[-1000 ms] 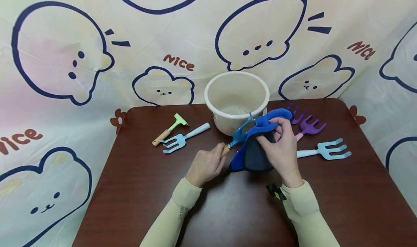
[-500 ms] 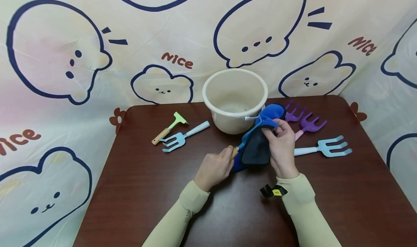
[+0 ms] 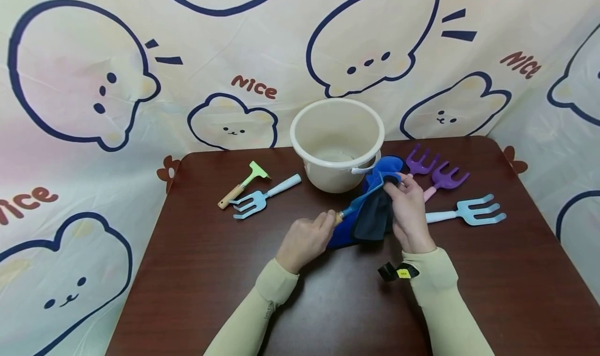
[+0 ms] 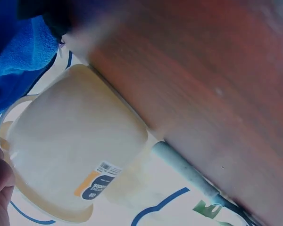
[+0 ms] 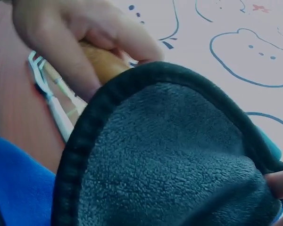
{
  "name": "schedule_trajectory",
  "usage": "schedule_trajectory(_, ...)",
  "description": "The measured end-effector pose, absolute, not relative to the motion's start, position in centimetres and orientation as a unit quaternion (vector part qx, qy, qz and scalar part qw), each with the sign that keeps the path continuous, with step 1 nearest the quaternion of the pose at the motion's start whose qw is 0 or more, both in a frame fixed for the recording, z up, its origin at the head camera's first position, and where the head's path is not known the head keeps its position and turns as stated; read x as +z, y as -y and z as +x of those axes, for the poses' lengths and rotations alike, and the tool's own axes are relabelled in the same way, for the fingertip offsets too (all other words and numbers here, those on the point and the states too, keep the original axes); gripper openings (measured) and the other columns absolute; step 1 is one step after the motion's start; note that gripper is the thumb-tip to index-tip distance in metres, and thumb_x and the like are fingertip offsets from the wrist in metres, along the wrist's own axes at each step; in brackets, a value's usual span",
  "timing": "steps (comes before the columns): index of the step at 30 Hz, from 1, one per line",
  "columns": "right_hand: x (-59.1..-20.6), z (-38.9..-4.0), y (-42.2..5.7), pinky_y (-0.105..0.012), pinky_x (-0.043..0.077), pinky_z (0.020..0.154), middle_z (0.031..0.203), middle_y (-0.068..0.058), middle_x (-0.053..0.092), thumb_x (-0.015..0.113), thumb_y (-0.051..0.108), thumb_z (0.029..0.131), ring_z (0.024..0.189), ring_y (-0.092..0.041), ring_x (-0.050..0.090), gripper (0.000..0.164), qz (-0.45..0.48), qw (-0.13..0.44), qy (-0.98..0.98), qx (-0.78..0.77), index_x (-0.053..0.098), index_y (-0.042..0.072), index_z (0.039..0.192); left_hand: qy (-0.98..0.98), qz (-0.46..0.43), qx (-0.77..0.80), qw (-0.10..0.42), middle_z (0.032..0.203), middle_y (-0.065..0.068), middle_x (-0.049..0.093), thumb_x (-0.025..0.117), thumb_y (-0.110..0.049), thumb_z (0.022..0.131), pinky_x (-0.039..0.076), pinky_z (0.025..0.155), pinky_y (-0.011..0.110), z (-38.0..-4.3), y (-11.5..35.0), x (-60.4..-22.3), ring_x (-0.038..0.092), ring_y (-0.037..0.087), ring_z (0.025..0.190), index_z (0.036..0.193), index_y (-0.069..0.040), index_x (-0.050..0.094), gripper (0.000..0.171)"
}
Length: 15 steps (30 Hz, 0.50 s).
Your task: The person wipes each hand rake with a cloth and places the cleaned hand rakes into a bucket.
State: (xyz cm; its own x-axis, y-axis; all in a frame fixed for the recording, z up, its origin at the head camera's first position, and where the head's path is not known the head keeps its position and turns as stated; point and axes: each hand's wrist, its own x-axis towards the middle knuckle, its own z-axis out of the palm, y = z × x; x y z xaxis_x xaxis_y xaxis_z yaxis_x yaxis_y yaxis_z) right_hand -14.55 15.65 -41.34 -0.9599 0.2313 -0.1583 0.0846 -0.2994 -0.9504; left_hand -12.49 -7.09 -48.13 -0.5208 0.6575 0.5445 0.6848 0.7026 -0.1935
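Observation:
My left hand (image 3: 307,241) grips the wooden handle (image 3: 338,218) of a blue garden fork (image 3: 358,202). Its head is mostly covered by a blue and dark grey cloth (image 3: 374,215) with a dark border. My right hand (image 3: 410,210) pinches the upper part of this cloth against the fork's head. In the right wrist view the grey side of the cloth (image 5: 165,141) fills the middle, with a right fingertip (image 5: 279,183) pressed on its edge. The wooden handle (image 5: 104,61) shows behind it. Blue cloth (image 4: 23,52) hangs at the upper left in the left wrist view.
A cream bucket (image 3: 335,173) stands at the back, just beyond the cloth. Left of it lie a green hoe (image 3: 244,184) and a light blue fork (image 3: 262,199). Two purple forks (image 3: 447,179) and another light blue fork (image 3: 471,212) lie to the right on the brown table (image 3: 211,293).
The left hand has moved rightward with the fork, whose head has gone further into the cloth. The right hand's cloth has folded closer round it.

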Motion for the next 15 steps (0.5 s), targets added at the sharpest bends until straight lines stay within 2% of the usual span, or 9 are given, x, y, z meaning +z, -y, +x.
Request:
schedule_trajectory(4,-41.4,-15.2,-17.3,-0.014,0.052,0.063,0.082,0.005,0.064,0.058,0.002,0.094,0.078,-0.006,0.06,0.01,-0.157,0.084,0.527,0.831,0.059,0.004,0.104,0.855,-0.416,-0.014,0.31,0.075,-0.001,0.058,0.034,-0.025,0.107,0.042,0.039,0.025,-12.7,7.0,-48.1,0.039,0.009,0.043,0.107,-0.007,0.059,0.031)
schedule_trajectory(7,-41.2,-15.6,-19.4,-0.018,0.058,0.065,0.087,-0.002,0.068,0.066,0.003,0.09,0.079,-0.011,0.065,0.015,-0.15,0.147,0.459,0.864,0.062,0.001,0.104,0.852,-0.429,-0.013,0.3,0.077,-0.002,0.059,0.04,-0.028,0.105,0.044,0.041,0.025,-12.7,7.1,-48.1,0.044,0.01,0.045,0.108,-0.008,0.059,0.027)
schedule_trajectory(12,-40.3,-15.3,-21.3,-0.019,0.058,0.076,0.091,-0.006,0.068,0.067,0.004,0.09,0.083,-0.016,0.063,0.024,-0.055,0.22,0.458,0.86,0.057,0.001,0.112,0.878,-0.398,-0.034,0.265,0.076,-0.003,0.059,0.053,-0.022,0.096,0.044,0.039,0.027,-12.8,7.7,-48.0,0.041,0.01,0.043,0.111,-0.008,0.056,0.02)
schedule_trajectory(15,-39.9,-14.7,-20.9,-0.015,0.055,0.069,0.09,-0.003,0.067,0.062,-0.007,0.088,0.076,-0.016,0.059,0.025,0.016,0.262,0.57,0.778,0.056,0.001,0.111,0.887,-0.385,-0.061,0.248,0.071,-0.004,0.057,0.058,-0.02,0.091,0.041,0.036,0.027,-12.8,8.1,-47.9,0.038,0.008,0.041,0.107,-0.009,0.054,0.02)
